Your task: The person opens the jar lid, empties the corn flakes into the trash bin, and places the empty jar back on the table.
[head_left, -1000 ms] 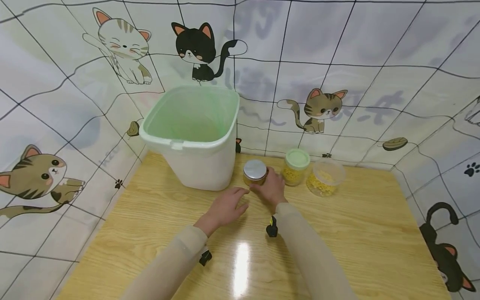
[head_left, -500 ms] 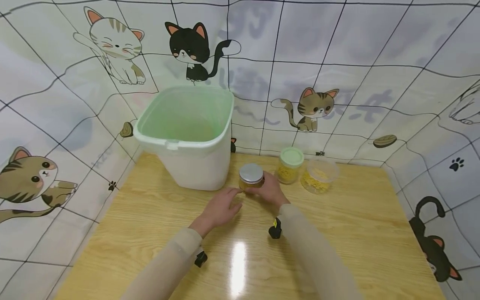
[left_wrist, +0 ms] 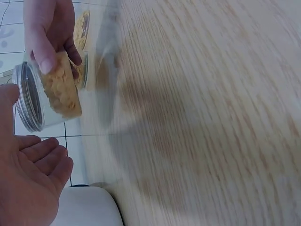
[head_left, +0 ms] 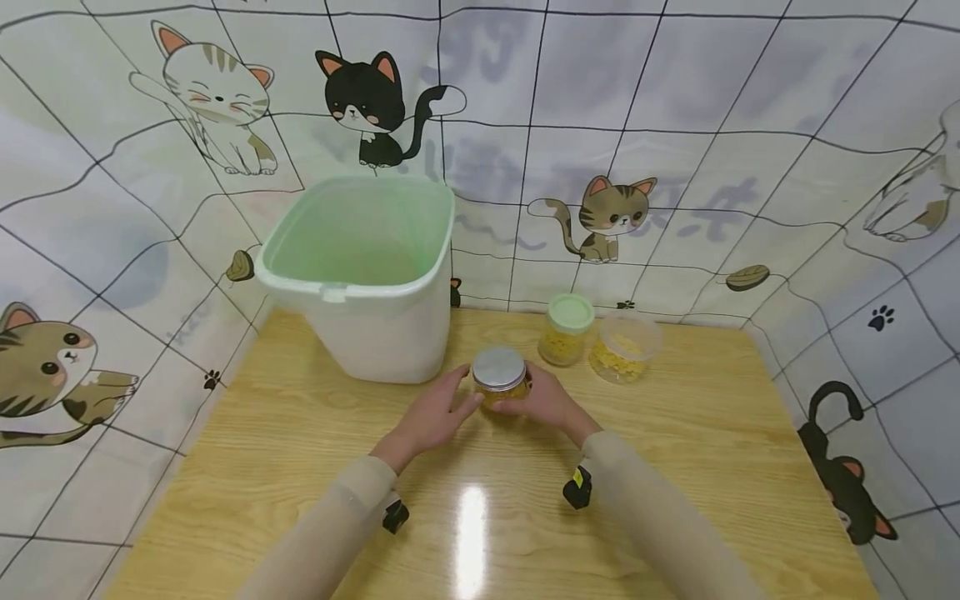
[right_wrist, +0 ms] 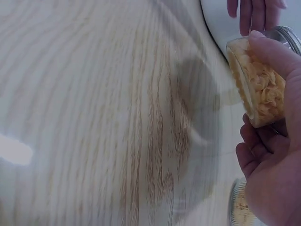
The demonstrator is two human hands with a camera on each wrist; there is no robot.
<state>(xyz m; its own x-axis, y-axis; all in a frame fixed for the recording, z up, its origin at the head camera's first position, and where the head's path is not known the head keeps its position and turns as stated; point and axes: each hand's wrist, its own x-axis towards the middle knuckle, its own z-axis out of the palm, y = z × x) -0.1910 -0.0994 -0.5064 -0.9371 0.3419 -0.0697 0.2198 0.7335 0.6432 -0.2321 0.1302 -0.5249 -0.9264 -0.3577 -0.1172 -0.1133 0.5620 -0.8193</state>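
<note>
A clear jar (head_left: 501,397) with a silver screw lid (head_left: 498,367) and yellowish pieces inside is lifted off the wooden table. My right hand (head_left: 547,398) grips its glass side, the thumb across the front in the right wrist view, where the jar (right_wrist: 263,87) leans to one side. My left hand (head_left: 433,414) is on the jar's other side, fingers loosely extended. In the left wrist view, that hand's thumb (left_wrist: 8,94) is right at the rim of the lid, and its other fingers are apart from the glass.
A tall white bin (head_left: 375,333) with a pale green inside stands at the back left. Behind my right hand are a green-lidded jar (head_left: 566,337) and a clear round tub (head_left: 626,354), both holding yellow pieces. A cat-patterned sheet (head_left: 495,150) hangs close behind and beside the table (head_left: 675,467).
My right hand has brought the silver-lidded jar forward, away from the bin and the back. My left hand has come up to the jar's left side, its thumb now beside it.
</note>
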